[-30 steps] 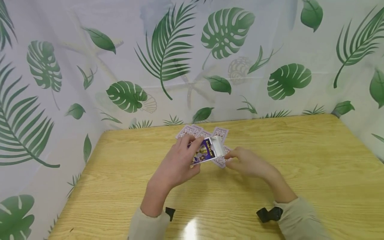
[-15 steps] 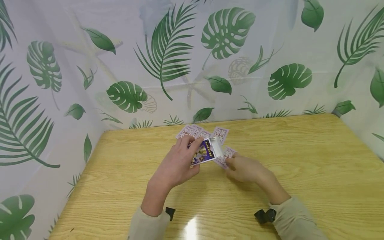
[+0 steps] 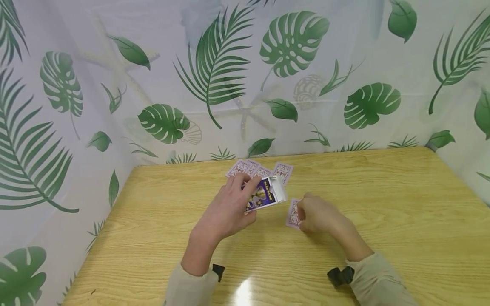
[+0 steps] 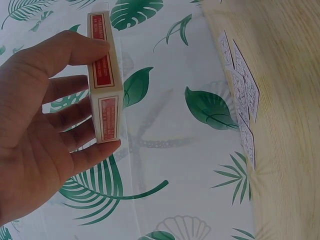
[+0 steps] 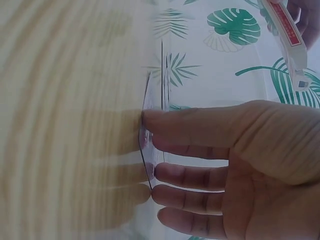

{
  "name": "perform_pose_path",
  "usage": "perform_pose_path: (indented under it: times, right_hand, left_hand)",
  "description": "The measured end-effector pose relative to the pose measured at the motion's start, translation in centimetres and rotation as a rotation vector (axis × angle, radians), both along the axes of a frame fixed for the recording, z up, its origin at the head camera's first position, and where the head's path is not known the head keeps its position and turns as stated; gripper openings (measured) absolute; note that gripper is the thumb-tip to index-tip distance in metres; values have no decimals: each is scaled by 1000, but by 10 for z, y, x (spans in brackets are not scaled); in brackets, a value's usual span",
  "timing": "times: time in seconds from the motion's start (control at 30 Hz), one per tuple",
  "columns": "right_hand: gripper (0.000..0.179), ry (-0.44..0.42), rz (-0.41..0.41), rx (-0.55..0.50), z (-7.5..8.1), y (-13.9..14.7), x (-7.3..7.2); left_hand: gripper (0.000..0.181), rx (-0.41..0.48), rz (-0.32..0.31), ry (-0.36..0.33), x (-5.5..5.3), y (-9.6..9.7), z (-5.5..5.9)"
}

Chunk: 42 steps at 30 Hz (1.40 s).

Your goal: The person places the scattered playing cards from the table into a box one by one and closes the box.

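Observation:
My left hand (image 3: 226,208) holds a playing-card box (image 3: 264,195) above the table, thumb on one narrow side and fingers on the other. Purple with yellow print on its face, the box has its white flap open toward the right. In the left wrist view, the red-and-white narrow sides of the box (image 4: 105,75) show. My right hand (image 3: 319,214) has a playing card (image 3: 293,214) by its right edge, low over the table, patterned back up. In the right wrist view, the thumb and fingertips meet the card (image 5: 146,145) at its edge; part of it is hidden.
Several more cards (image 3: 282,171) lie back up near the table's far edge, some overlapping and partly behind the box. The wooden table (image 3: 383,204) meets a leaf-patterned cloth (image 3: 229,140) at the back. A black strap piece (image 3: 340,276) sits at the right cuff.
The right hand has drawn the card out from behind the box, to the right and nearer the body. The left hand and the box have stayed almost in place.

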State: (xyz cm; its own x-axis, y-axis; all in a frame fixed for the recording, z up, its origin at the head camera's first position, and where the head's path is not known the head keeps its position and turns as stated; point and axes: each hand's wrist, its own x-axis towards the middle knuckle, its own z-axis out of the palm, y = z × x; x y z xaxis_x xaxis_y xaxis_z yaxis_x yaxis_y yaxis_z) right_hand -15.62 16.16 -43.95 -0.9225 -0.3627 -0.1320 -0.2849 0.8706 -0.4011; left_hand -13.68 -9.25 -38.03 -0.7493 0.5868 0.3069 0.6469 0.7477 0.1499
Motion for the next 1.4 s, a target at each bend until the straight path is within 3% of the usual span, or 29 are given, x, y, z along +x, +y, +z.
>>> perform_pose_path:
  times: [0.1,0.3,0.67,0.8,1.1,1.27,1.4]
  right_hand:
    - [31,0,-8,3,-1,2,0]
    - [78,-7,7,-7,-5,10,-3]
    - [91,-132,-10,-128,-9,28,-5]
    - [83,-121,-17,-140,-10,31,-7]
    - [16,-89,-66,-253,-8,36,-14]
    - [19,28,-104,-351,8,45,-11]
    - [27,11,-133,-500,24,54,-5]
  left_hand:
    - [71,5,-3,-4,0,1,0]
    - [71,-6,-2,-13,0,2,-1]
    - [72,-21,-3,-8,0,3,-5]
    - [73,-22,-2,-8,0,3,-7]
    - [71,-19,-7,12,0,3,-9]
    - [71,0,-26,12,1,3,-8]
    - [71,18,-38,5,1,2,-8]
